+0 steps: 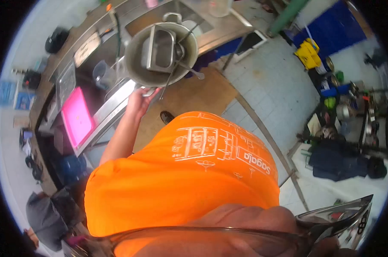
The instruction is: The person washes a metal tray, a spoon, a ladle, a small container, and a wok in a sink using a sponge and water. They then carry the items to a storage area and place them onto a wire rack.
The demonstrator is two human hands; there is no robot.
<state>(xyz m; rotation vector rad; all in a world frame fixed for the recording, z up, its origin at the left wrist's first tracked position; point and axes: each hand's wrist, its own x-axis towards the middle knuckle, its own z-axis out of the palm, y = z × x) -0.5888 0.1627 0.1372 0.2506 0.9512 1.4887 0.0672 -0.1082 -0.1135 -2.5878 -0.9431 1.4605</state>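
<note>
My left hand (pixel 141 102) is closed on the near side handle of a large metal pot (pixel 136 77). The pot is at the edge of the steel sink counter, its other handle on the far side. Inside it lie a rectangular steel food pan (pixel 163 50) and several long-handled utensils, among them a ladle (pixel 180 52) and a spoon (pixel 196 75) whose ends stick out over the rim. My right hand is out of view.
A pink tray (pixel 78 116) and a clear plastic container (pixel 101 73) are on the counter at left. A yellow mop bucket (pixel 307 53) stands at upper right, beside shelves of pots. Another person's dark sleeve (pixel 44 220) shows at lower left.
</note>
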